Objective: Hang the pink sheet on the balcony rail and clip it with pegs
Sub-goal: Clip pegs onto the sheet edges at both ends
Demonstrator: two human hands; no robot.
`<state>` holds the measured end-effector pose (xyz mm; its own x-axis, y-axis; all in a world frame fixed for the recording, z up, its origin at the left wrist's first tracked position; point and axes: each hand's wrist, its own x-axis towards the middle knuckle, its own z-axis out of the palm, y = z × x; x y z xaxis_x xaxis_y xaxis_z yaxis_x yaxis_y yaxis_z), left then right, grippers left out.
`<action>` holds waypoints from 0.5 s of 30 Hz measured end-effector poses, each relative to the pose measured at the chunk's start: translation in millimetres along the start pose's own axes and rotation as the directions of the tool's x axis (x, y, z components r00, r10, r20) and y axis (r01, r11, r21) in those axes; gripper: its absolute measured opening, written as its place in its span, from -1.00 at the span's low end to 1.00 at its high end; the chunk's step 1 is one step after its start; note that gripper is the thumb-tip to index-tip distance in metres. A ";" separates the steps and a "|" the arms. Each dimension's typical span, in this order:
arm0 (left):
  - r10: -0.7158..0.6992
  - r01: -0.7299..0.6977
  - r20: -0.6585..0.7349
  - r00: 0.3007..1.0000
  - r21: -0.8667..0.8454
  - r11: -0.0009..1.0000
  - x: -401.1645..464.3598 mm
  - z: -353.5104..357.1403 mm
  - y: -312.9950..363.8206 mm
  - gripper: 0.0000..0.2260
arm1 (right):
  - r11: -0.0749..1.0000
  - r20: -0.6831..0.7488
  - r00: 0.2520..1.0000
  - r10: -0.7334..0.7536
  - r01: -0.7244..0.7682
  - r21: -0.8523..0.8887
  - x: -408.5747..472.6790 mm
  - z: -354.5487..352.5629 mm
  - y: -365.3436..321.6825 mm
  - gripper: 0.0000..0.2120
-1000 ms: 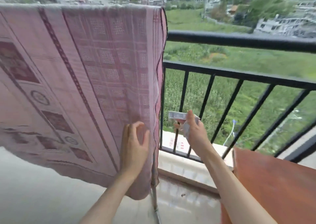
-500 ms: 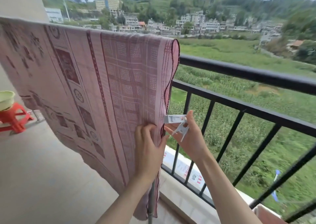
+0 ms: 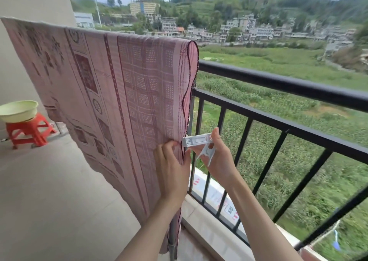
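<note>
Pink sheet (image 3: pixel 123 93) draped over rail (image 3: pixel 278 85). Left hand (image 3: pixel 172 167) pinches its right edge; right hand (image 3: pixel 216 157) squeezes white peg (image 3: pixel 199 141) open. Shallow bite risks peg slipping off.

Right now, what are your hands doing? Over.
Left hand pinches pink sheet edge. Right hand holds white peg at it. Nothing in the way.

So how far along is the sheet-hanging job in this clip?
Done: the pink sheet already hangs draped over a bar beside the black balcony rail. In hand: the left hand pinches the sheet's side edge while the right hand holds a white peg squeezed, its tip at that edge. Left: the peg is not yet clamped on, and no other peg shows on the sheet.
</note>
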<state>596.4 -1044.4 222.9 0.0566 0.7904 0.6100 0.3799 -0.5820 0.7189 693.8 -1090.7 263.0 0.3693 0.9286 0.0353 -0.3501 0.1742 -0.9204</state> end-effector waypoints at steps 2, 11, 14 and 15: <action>-0.035 0.035 -0.002 0.999 -0.032 0.999 5.2 -0.9 -6.8 -0.77 | 0.998 -0.003 1.000 0.007 -0.007 -0.055 5.9 3.2 4.2 -0.60; -0.035 0.033 -0.024 0.999 -0.084 0.996 29.4 0.0 -39.5 -0.84 | 0.996 -0.134 0.987 -0.092 0.092 0.000 29.8 13.0 32.0 -0.68; 0.081 -0.082 -0.012 0.997 -0.082 0.993 32.5 -1.9 -52.5 -0.76 | 0.997 -0.147 0.986 -0.077 0.079 0.007 32.2 15.7 36.1 -0.82; 0.110 -0.111 -0.014 0.994 -0.082 0.990 33.0 -2.6 -55.3 -0.73 | 0.997 -0.166 0.983 -0.079 0.079 -0.004 31.7 16.2 36.2 -0.89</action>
<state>574.9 -986.6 204.2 0.0849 0.7185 0.6903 0.2943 -0.6800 0.6715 678.9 -1049.7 237.1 0.5332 0.8449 0.0425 -0.3164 0.2457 -0.9163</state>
